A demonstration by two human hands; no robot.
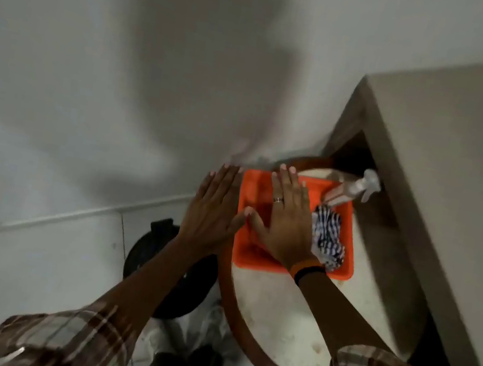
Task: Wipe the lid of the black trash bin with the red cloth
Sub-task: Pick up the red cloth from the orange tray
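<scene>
The black trash bin [150,249] stands on the floor at lower left, its lid partly hidden under my left forearm. My left hand [216,209] is flat and open, fingers together, hovering over the left edge of an orange tray [337,272]. Over the tray's middle my right hand [285,222] is also flat and open, palm down, holding nothing. A darker red patch [261,215] lies in the tray under my right thumb; I cannot tell whether it is the red cloth or a shadow.
The tray sits on a round white table with a brown rim [231,321]. A blue-and-white striped cloth [328,239] and a clear spray bottle [351,188] lie at the tray's right. A grey counter [457,187] stands close on the right, the wall behind.
</scene>
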